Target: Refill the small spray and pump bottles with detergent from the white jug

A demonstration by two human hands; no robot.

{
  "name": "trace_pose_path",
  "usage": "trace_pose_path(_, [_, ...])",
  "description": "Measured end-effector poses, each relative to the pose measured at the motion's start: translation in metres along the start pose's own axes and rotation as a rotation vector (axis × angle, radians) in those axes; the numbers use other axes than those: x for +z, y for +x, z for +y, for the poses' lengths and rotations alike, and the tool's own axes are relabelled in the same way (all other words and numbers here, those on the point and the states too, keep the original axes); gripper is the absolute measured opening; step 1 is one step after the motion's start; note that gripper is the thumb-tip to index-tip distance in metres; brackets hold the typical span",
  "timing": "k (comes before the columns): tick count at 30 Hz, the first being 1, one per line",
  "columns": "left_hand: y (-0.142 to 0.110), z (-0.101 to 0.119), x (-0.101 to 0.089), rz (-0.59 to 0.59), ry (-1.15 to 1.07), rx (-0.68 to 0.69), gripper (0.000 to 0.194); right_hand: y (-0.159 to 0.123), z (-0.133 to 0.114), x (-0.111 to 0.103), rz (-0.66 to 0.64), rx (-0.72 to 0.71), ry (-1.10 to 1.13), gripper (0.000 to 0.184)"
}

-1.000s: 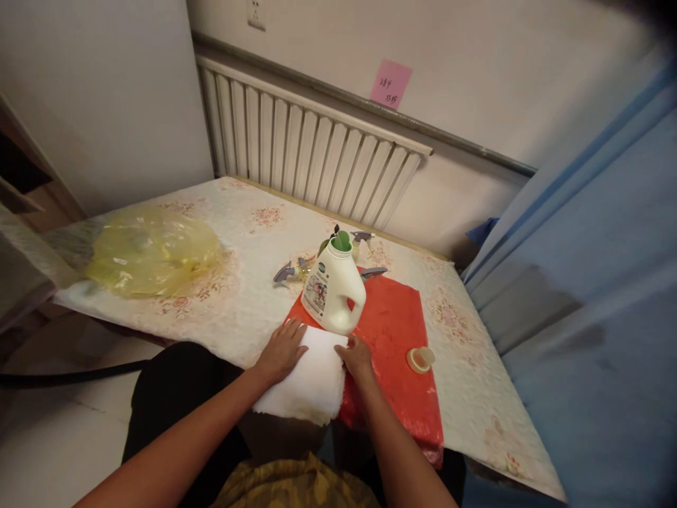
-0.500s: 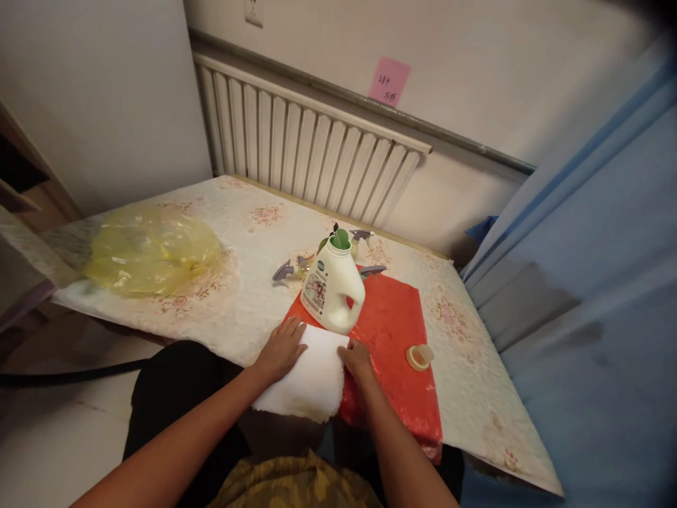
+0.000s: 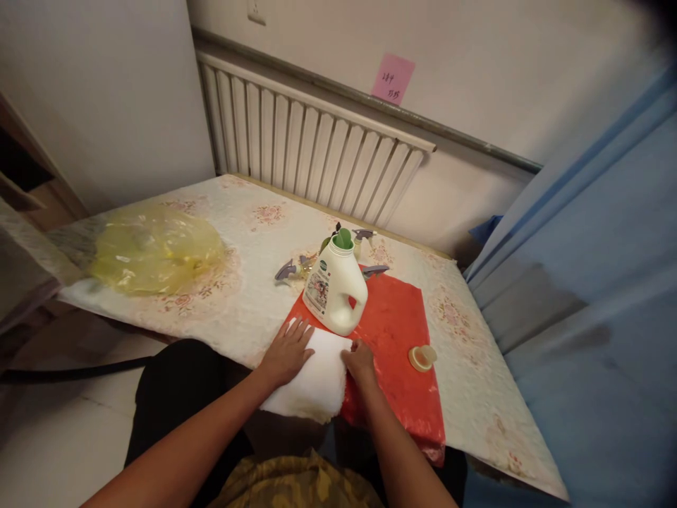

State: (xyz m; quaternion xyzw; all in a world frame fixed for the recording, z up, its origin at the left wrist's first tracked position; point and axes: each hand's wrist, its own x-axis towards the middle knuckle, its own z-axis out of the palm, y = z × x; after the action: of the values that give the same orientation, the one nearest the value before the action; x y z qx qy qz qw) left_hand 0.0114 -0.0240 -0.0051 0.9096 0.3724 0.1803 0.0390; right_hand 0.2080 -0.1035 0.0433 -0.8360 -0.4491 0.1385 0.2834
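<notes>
A folded white cloth (image 3: 320, 374) lies over the near edge of a red plastic-covered pad (image 3: 394, 317), its ragged lower border hanging past the table's front. My left hand (image 3: 288, 353) rests flat on the cloth's upper left part, fingers stretched out. At the upper right corner, my right hand (image 3: 360, 361) pinches the cloth between thumb and curled fingers. Just beyond both hands stands a cream detergent jug (image 3: 343, 310), uncapped, with something green showing above its mouth. To the right of my right hand sits a pale cap (image 3: 422, 358) on the red pad.
Grey spray-bottle heads (image 3: 286, 270) show around the jug. On the left, a crumpled yellow plastic bag (image 3: 156, 250) lies on the flowered tablecloth (image 3: 254, 243). A white radiator (image 3: 312, 144) runs along the wall behind; a blue curtain (image 3: 592, 282) hangs at the right.
My left hand has shifted slightly on the cloth, with its fingers a little more spread. My right hand keeps its pinch at the corner. The view has moved slightly.
</notes>
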Motion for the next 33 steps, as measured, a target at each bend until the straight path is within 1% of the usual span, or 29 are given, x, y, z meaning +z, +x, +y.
trace_pose_path(3, [-0.001, 0.000, -0.001, -0.010, 0.011, -0.007, 0.053, -0.017, -0.008, -0.003, 0.100, -0.079, -0.036, 0.035])
trace_pose_path(4, [-0.001, 0.001, -0.002, -0.009, 0.015, -0.007, 0.053, -0.023, -0.011, -0.002, 0.132, -0.135, -0.049, 0.040])
trace_pose_path(6, [-0.001, 0.001, -0.002, -0.006, 0.031, 0.002, 0.054, -0.034, -0.016, 0.005, 0.176, -0.319, -0.089, 0.044])
trace_pose_path(8, [-0.001, 0.000, -0.001, -0.001, 0.051, 0.009, 0.055, -0.041, -0.016, 0.017, 0.177, -0.522, -0.150, 0.046])
trace_pose_path(9, [-0.002, 0.000, -0.001, 0.004, 0.057, 0.010, 0.055, -0.044, -0.014, 0.023, 0.161, -0.594, -0.180, 0.047])
trace_pose_path(11, [-0.003, 0.000, 0.001, 0.017, 0.061, 0.012, 0.053, -0.046, -0.007, 0.036, 0.117, -0.670, -0.228, 0.050])
trace_pose_path(14, [-0.004, -0.001, 0.002, 0.029, 0.058, 0.023, 0.053, -0.046, 0.007, 0.049, 0.080, -0.693, -0.271, 0.052])
trace_pose_path(17, [-0.005, -0.002, 0.004, 0.039, 0.049, 0.019, 0.052, -0.044, 0.016, 0.053, 0.086, -0.704, -0.279, 0.052])
trace_pose_path(22, [-0.006, -0.004, 0.006, 0.055, -0.006, 0.024, 0.052, -0.044, 0.019, 0.053, 0.129, -0.751, -0.255, 0.050])
trace_pose_path(24, [-0.005, -0.005, 0.005, 0.075, -0.060, -0.007, 0.048, -0.044, 0.019, 0.053, 0.136, -0.760, -0.264, 0.049])
trace_pose_path(25, [-0.003, -0.007, 0.004, 0.105, -0.100, -0.040, 0.045, -0.045, 0.019, 0.053, 0.137, -0.760, -0.270, 0.048])
trace_pose_path(27, [0.003, -0.011, -0.002, 0.188, -0.174, -0.120, 0.038, -0.045, 0.020, 0.053, 0.138, -0.752, -0.281, 0.048])
trace_pose_path(29, [0.014, -0.019, -0.012, 0.269, -0.209, -0.188, 0.034, -0.046, 0.021, 0.054, 0.143, -0.748, -0.282, 0.048])
trace_pose_path(31, [0.029, -0.029, -0.027, 0.321, -0.203, -0.225, 0.034, -0.046, 0.022, 0.056, 0.151, -0.748, -0.279, 0.049])
trace_pose_path(33, [0.047, -0.041, -0.044, 0.375, -0.192, -0.254, 0.039, -0.047, 0.023, 0.057, 0.161, -0.751, -0.272, 0.049])
